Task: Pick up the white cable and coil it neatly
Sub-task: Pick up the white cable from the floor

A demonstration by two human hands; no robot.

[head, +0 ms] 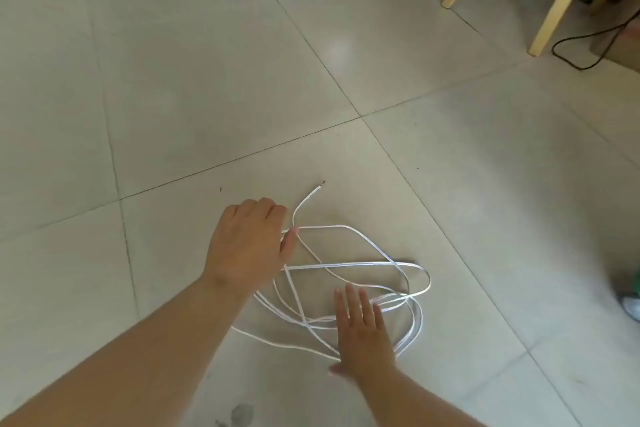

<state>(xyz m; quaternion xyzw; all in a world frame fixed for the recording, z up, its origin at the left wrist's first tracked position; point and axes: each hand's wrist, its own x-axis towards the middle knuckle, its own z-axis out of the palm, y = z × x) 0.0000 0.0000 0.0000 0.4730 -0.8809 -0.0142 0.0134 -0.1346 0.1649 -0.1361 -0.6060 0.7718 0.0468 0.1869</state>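
A flat white cable (349, 265) lies in loose tangled loops on the tiled floor, low in the middle of the head view. One bare-wire end (320, 186) points up and away. My left hand (247, 243) is over the left side of the tangle, fingers curled and thumb pinching a strand. My right hand (363, 329) is flat, fingers spread, over the lower right loops, holding nothing. Parts of the cable are hidden under both hands.
Pale wooden furniture legs (554, 7) stand at the top right, with a black cord (581, 42) looping on the floor beside them. A green and white object (632, 298) sits at the right edge. Dark smudges (240, 414) mark the floor near the bottom.
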